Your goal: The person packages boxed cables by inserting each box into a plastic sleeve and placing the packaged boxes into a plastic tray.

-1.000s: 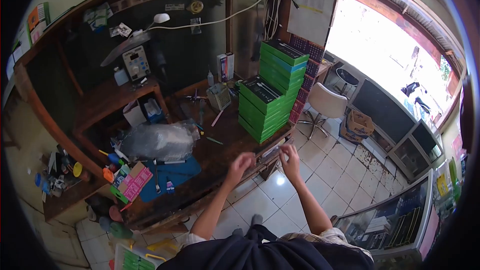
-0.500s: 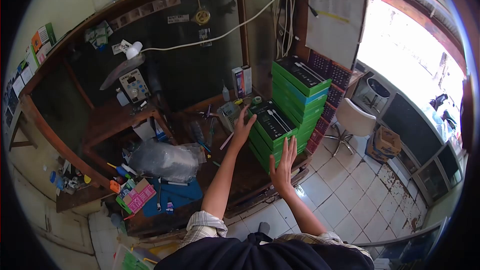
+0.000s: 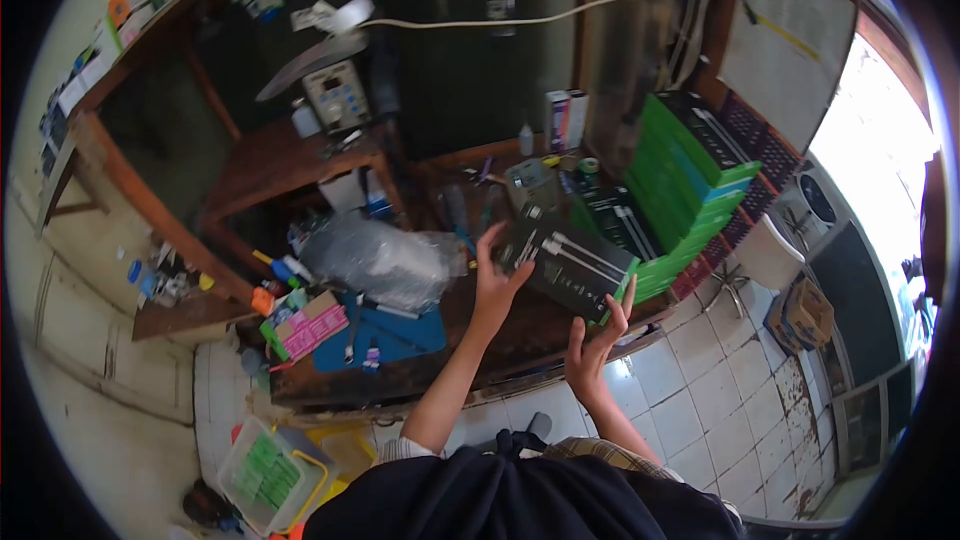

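Note:
A flat black box with green sides [image 3: 565, 265], printed with a picture of a white cable, is held up between both my hands and tilted toward me. My left hand [image 3: 495, 285] grips its left end, thumb on top. At the right end, near the lower corner, my right hand [image 3: 597, 345] closes on it. Just behind is a lower stack topped by a similar box [image 3: 618, 218]. Beyond that, a taller stack of green boxes [image 3: 690, 180] rises to the right.
On the wooden desk lie a plastic-wrapped bundle [image 3: 375, 260], a blue mat [image 3: 410, 335] and a pink box [image 3: 312, 325]. A control unit [image 3: 337, 98] stands on a small shelf. On the floor are a clear bin [image 3: 228, 475] and a cardboard box [image 3: 808, 312].
The top box of the lower stack has been lifted off and brought left and toward me in both hands. The view has turned to the left and down.

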Tool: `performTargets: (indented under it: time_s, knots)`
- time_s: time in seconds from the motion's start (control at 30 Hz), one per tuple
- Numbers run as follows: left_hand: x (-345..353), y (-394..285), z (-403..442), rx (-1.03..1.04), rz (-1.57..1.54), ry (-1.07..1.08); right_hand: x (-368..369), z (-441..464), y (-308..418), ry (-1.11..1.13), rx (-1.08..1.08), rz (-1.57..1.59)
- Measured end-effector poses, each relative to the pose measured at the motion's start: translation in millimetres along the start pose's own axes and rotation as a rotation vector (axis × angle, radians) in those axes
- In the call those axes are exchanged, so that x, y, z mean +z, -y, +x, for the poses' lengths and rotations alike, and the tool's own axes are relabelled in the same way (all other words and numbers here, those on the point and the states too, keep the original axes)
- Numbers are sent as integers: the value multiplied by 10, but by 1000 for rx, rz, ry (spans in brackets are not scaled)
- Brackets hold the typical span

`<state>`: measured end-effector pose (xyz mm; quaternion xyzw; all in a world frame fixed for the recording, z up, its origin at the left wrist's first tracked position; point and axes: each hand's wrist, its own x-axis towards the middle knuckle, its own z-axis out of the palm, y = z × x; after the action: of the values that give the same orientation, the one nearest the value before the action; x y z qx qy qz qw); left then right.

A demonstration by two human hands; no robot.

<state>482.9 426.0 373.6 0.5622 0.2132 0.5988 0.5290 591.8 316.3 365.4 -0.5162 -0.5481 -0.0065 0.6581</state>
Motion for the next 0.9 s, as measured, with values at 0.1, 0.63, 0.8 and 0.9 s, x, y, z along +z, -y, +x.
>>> performTargets:
  time_s: [0.1, 0.63, 0.8, 0.9]
  knots:
    - [-581, 19, -605, -60, 29, -273, 364, -292, 103, 145, 321, 235]
    - [-2372, -226, -1693, -291, 1371, -606, 2116, -1434, 242, 622, 352, 101]
    - [-2406, -233, -1647, -267, 1388, -655, 2099, -1372, -10, 598, 237, 66]
    - [-2287, -317, -1464, -143, 1516, -721, 2085, -1062, -357, 497, 150, 19]
